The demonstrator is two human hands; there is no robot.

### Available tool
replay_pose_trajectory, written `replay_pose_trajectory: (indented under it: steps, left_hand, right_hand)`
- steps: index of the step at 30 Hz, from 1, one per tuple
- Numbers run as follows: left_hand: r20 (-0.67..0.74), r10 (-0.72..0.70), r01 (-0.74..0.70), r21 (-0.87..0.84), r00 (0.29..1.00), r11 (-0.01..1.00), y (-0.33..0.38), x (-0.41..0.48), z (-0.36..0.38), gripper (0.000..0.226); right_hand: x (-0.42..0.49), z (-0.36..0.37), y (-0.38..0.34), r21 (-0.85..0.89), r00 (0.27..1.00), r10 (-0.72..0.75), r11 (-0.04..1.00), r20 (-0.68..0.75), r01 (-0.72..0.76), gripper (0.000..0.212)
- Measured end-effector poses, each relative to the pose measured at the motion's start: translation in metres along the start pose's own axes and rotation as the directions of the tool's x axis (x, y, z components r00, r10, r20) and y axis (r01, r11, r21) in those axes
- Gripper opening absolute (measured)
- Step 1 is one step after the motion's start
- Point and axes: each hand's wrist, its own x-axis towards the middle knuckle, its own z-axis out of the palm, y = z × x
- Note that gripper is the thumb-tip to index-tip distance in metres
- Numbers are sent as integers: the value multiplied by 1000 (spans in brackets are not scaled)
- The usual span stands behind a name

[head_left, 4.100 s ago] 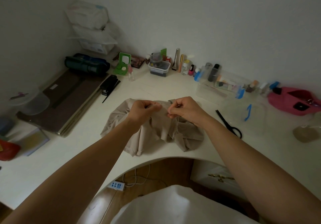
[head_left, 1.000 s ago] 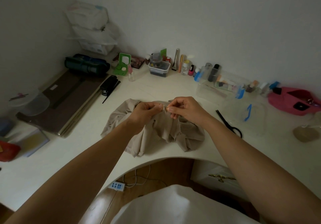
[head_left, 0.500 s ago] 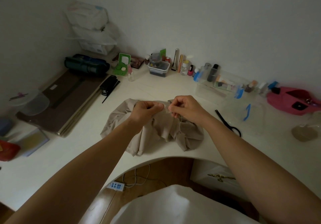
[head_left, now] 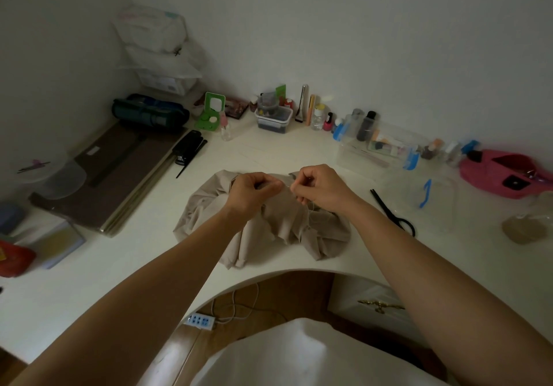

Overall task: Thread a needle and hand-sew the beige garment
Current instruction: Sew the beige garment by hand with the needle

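The beige garment (head_left: pixel 281 230) lies bunched on the white desk (head_left: pixel 104 275) in front of me. My left hand (head_left: pixel 254 191) pinches a raised fold of the cloth with curled fingers. Just to its right, my right hand (head_left: pixel 320 189) pinches a thin needle (head_left: pixel 291 187) at the fold, fingertips almost touching the left hand's. A pale thread (head_left: pixel 311 210) hangs from under my right hand onto the garment. The needle is barely visible between the fingertips.
Black scissors (head_left: pixel 392 213) lie to the right of the garment. A clear box with blue clips (head_left: pixel 380 149), small bottles and a pink pouch (head_left: pixel 505 173) line the back right. A black stapler (head_left: pixel 187 146), brown boards (head_left: pixel 116 173) and a dark roll (head_left: pixel 149 113) sit at the left.
Both hands stay together over the garment's raised fold. My right hand has worked the needle at the fold with small finger movements. The garment has barely shifted.
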Motion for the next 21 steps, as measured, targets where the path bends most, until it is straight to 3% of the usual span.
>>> replay_pose_trajectory:
  steps: [5, 10, 21]
  left_hand:
    - [-124, 78, -60, 146, 989, 987, -2, -1, 6, 3]
    - [-156, 136, -100, 218, 978, 971, -2, -2, 8, 5]
    - [-31, -46, 45, -28, 998, 999, 2, -5, -2, 8]
  right_hand:
    - [1, 5, -6, -85, 999, 2, 996, -41, -6, 19]
    - [2, 8, -9, -130, 998, -13, 991, -68, 4, 22]
    - [-7, -1, -1, 61, 1000, 3, 998, 28, -5, 2]
